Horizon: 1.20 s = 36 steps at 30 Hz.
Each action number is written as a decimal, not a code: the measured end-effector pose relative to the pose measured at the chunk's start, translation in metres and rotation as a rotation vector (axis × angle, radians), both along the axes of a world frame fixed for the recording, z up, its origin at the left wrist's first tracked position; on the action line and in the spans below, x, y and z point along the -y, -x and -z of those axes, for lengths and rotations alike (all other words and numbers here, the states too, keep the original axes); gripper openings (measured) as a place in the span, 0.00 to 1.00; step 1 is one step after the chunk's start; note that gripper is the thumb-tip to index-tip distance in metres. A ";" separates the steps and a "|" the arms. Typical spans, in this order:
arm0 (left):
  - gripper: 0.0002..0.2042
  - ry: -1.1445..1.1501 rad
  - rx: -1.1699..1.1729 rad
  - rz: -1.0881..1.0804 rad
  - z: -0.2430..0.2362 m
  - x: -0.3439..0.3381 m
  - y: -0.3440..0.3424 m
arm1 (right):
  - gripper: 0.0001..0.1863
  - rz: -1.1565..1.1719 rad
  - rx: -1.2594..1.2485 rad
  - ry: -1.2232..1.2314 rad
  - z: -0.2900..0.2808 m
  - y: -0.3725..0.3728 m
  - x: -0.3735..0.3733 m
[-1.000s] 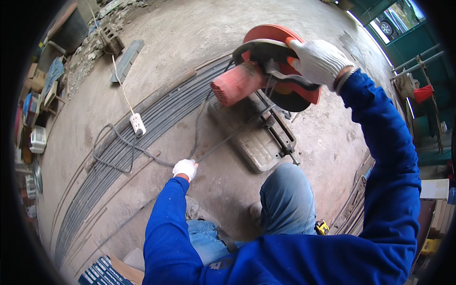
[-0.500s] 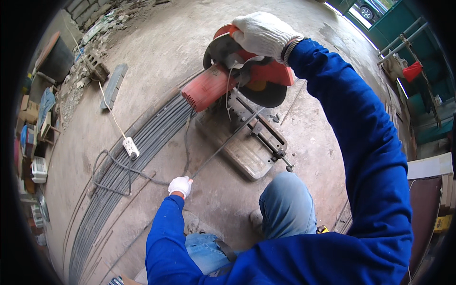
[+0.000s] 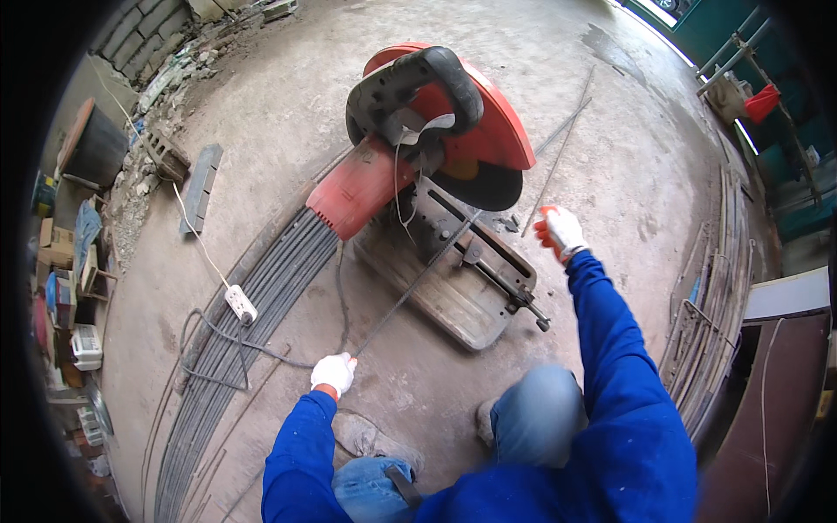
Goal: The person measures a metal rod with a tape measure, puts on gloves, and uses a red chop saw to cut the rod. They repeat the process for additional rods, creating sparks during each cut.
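A red chop saw (image 3: 436, 148) with a black handle stands on the concrete floor ahead of me, its head raised. A thin steel rod (image 3: 410, 288) lies across its base and vise. My left hand (image 3: 333, 373), in a white glove, grips the near end of this rod low on the floor. My right hand (image 3: 560, 232), gloved white with orange fingertips, hovers just right of the saw's base, off the handle, fingers loosely curled, holding nothing. My blue sleeves and jeans-clad knees fill the lower frame.
A long bundle of steel rods (image 3: 253, 314) runs along the floor to the left of the saw. A white power strip (image 3: 241, 303) with cables lies on it. More rods (image 3: 715, 296) lie at right. Rubble, bricks and boxes (image 3: 61, 253) line the left side.
My right hand has left the saw's handle and dropped to the right of the base. The saw head stands raised. My left hand still holds the rod.
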<state>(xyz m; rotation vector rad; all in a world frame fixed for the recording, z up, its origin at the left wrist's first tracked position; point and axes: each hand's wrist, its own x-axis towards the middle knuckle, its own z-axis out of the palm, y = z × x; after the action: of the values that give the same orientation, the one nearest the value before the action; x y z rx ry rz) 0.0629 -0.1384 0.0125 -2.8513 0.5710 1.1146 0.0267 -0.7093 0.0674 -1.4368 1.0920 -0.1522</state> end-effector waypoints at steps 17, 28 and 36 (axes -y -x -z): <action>0.21 0.108 0.045 -0.122 -0.004 -0.025 0.016 | 0.15 0.206 0.398 -0.368 0.142 -0.078 0.014; 0.23 0.048 0.041 0.018 -0.003 -0.014 0.014 | 0.23 0.161 0.441 -0.423 0.016 0.156 0.021; 0.27 0.612 0.257 -0.052 -0.034 0.067 -0.059 | 0.25 0.118 0.545 -0.553 0.010 0.166 -0.036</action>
<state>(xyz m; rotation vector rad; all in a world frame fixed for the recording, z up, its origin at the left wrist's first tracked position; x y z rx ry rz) 0.1222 -0.2058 0.0461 -3.4562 0.9613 0.6316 -0.1390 -0.6737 0.0572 -0.7666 0.6885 -0.2826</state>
